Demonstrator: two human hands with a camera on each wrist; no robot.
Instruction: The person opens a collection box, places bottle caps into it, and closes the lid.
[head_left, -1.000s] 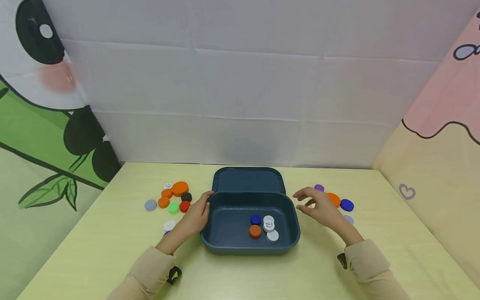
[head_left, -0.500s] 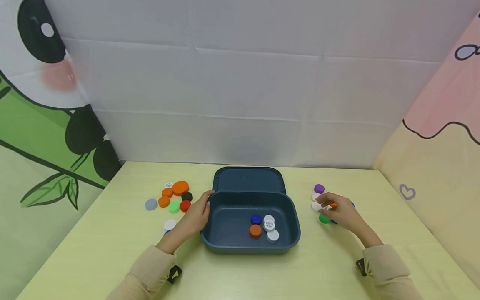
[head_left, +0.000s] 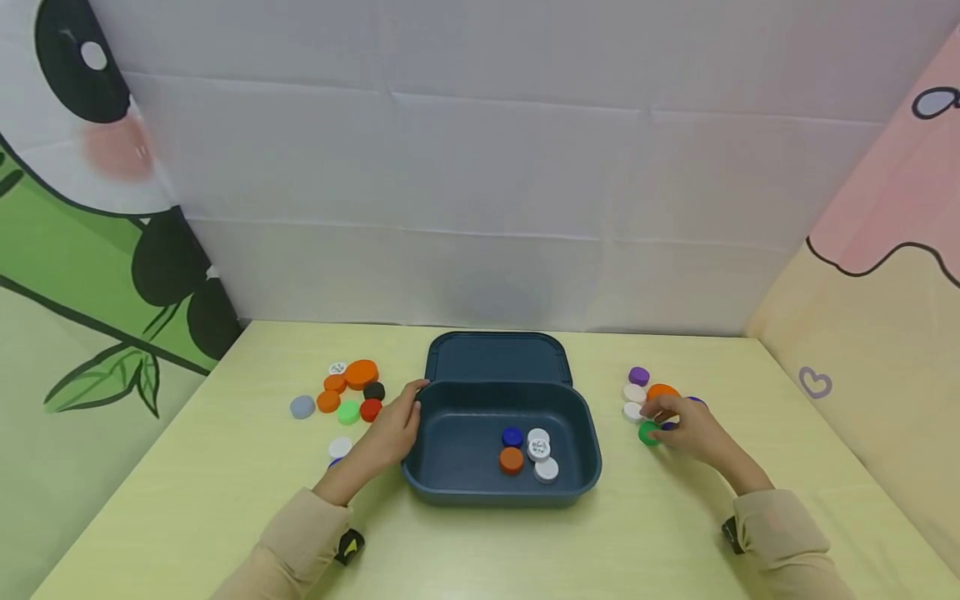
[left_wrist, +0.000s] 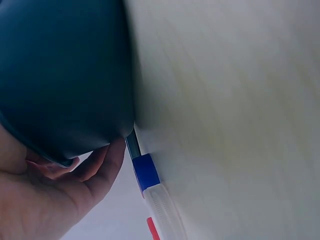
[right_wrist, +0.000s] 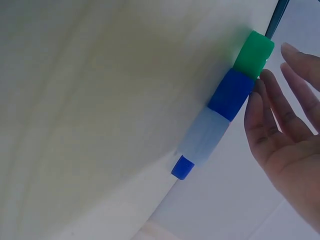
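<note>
Pale yellow-green table (head_left: pixel 480 550), white backdrop (head_left: pixel 480 167), cartoon, maybe fabric, side panels (head_left: pixel 75 275).

No text, number or brand can be read in any view; a white cap (head_left: pixel 537 451) in the blue box (head_left: pixel 450 487) bears dark printed marks, too small to make out; another white cap (head_left: pixel 337 369) at the far left of the bench (head_left: pixel 225 500) carries similar print, equally illegible; the wall cloths show only drawings, no writing.
</note>
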